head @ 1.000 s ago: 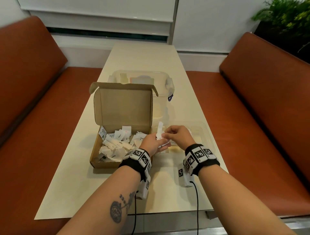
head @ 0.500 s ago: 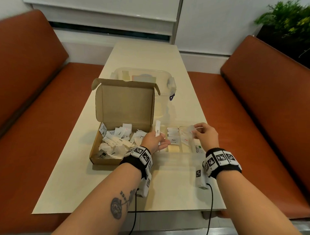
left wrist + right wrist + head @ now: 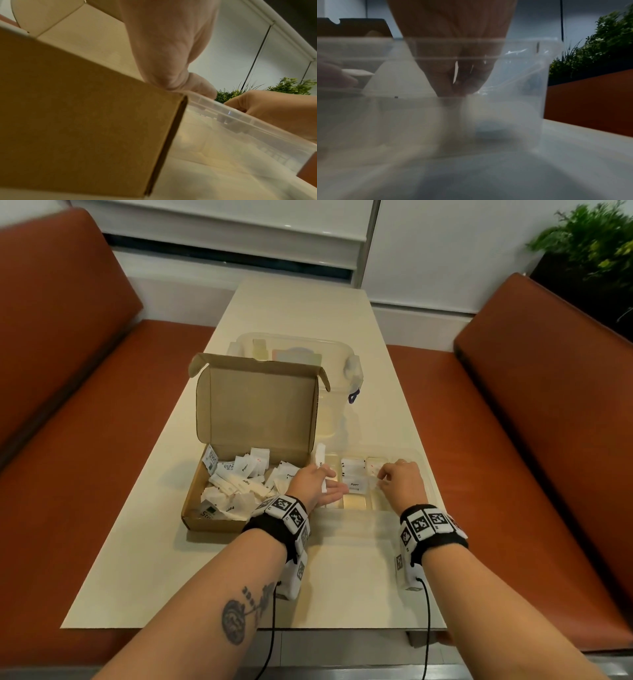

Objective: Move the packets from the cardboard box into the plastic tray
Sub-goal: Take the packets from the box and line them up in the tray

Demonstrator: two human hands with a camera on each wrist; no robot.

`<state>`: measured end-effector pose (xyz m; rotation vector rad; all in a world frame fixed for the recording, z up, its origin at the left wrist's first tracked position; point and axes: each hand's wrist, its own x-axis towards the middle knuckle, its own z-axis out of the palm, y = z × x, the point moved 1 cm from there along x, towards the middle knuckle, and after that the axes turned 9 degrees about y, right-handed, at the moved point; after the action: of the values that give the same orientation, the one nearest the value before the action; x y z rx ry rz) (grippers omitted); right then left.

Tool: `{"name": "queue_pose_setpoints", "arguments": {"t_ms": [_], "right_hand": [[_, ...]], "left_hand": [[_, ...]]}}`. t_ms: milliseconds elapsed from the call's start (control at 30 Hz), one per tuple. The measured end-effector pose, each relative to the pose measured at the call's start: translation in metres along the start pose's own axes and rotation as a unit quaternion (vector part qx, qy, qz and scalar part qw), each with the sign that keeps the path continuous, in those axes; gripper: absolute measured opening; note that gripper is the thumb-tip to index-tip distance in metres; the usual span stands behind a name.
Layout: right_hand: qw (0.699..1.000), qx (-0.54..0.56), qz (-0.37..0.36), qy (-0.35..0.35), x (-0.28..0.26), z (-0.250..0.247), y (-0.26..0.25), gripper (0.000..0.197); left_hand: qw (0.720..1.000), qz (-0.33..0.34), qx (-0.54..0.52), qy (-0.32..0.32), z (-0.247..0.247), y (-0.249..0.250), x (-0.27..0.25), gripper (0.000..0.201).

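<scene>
An open cardboard box (image 3: 191, 508) sits left of centre on the table, with several white packets (image 3: 239, 484) heaped inside. To its right is a clear plastic tray (image 3: 424, 470) with compartments, holding a few packets (image 3: 354, 474). My left hand (image 3: 327, 477) rests at the box's right corner and grips a long white packet (image 3: 320, 455) that stands upright. My right hand (image 3: 382, 479) reaches down into a tray compartment. Seen through the tray wall (image 3: 530, 94) in the right wrist view, its fingertips (image 3: 447, 86) pinch a thin white packet (image 3: 455, 71).
A clear lidded storage container (image 3: 346, 361) stands just behind the box's raised lid (image 3: 257, 405). Orange bench seats (image 3: 85, 440) flank the table, and a plant (image 3: 589, 237) is at the far right. The table's near edge (image 3: 239, 626) lies under my forearms.
My right hand drew away from the left with a packet, swung right over the tray, and has now come down into a compartment. The left hand has kept hold of its upright packet.
</scene>
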<state>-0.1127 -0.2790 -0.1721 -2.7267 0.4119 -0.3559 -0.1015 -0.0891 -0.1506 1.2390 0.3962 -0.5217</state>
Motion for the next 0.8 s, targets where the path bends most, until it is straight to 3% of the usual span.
{"name": "queue_pose_setpoints", "arguments": {"t_ms": [467, 800], "right_hand": [[0.999, 0.042, 0.01, 0.033, -0.0023, 0.0031, 0.0011, 0.016], [0.998, 0.041, 0.034, 0.026, -0.0009, 0.0023, 0.0005, 0.004]], "left_hand": [[1.0, -0.004, 0.006, -0.008, -0.0005, 0.0016, -0.0002, 0.022], [1.0, -0.009, 0.012, -0.016, -0.0007, 0.003, -0.0006, 0.014]]}}
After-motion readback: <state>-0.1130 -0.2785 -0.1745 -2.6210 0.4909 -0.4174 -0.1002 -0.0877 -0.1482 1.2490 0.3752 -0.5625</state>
